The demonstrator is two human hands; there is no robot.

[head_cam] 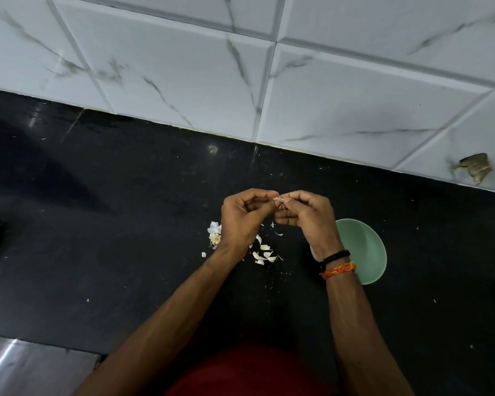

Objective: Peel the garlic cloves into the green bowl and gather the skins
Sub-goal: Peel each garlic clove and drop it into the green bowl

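— Nearest item?
— Red shirt [249, 372], bottom edge.
— Hands?
— Left hand [242, 221] and right hand [306, 217], fingertips together, pinching one garlic clove [279, 200] above the black table [126, 238].
— Bowl?
— Green bowl [366, 250], under the right wrist.
— Skins?
— Garlic skins [265, 254], scattered below the hands.

The lower part of the view is taken up by a black polished desk [126, 252], speckled with small pale flecks. Behind it, a wall [183, 67] is faced with large glossy white tiles veined in grey, divided by pale grout lines. A chipped, brownish hole [475, 167] is seen in one tile at the right. A brushed metal surface [26, 367] is seen at the lower left corner, where a streak of light is reflected.
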